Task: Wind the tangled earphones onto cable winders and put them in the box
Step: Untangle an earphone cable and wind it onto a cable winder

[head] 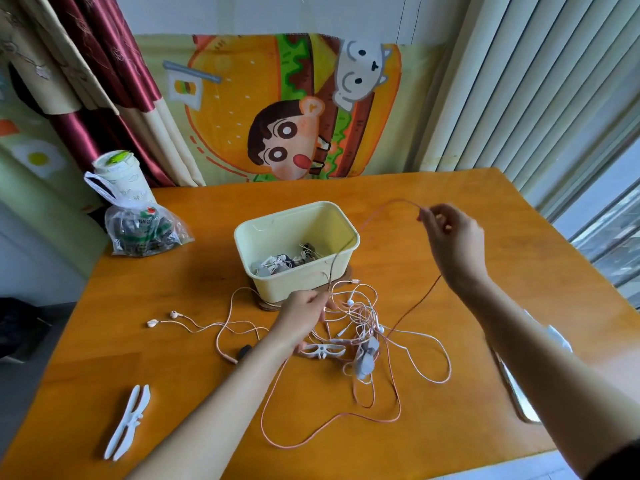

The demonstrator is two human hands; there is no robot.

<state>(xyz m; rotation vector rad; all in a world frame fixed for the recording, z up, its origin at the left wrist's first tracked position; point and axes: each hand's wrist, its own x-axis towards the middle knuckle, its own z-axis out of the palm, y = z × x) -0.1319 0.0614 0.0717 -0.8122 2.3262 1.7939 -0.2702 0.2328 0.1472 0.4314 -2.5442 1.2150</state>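
A white cable winder (pixel 127 422) is lying flat at the near left corner of the orange table (pixel 194 271), well apart from everything else; beyond it, towards the middle, the tangled earphones (pixel 362 323) are sprawling in loose pink and white loops, with one pair of pink earbuds (pixel 162 318) trailing out to the left; a second white winder (pixel 323 350) and a grey winder (pixel 365 358) are sitting within the tangle, cords crossing over them; the left hand (pixel 304 315) is reaching in just above the heap, its fingers curled and pinching a pink cable (pixel 401 200) right in front of the box; that cable is rising from there, passing across the box's right corner and arching over to the right hand (pixel 450 237), which is raised well above the table and nipping the cord between thumb and fingertip, the other fingers loosely bent; the cream box (pixel 263 233) is standing open just behind the tangle, with several wound earphones (pixel 287 261) lying on its bottom; further back at the left edge a knotted plastic bag (pixel 145 230) is resting beside a lidded cup (pixel 116 171); a cartoon cloth (pixel 242 109) is hanging behind the table.
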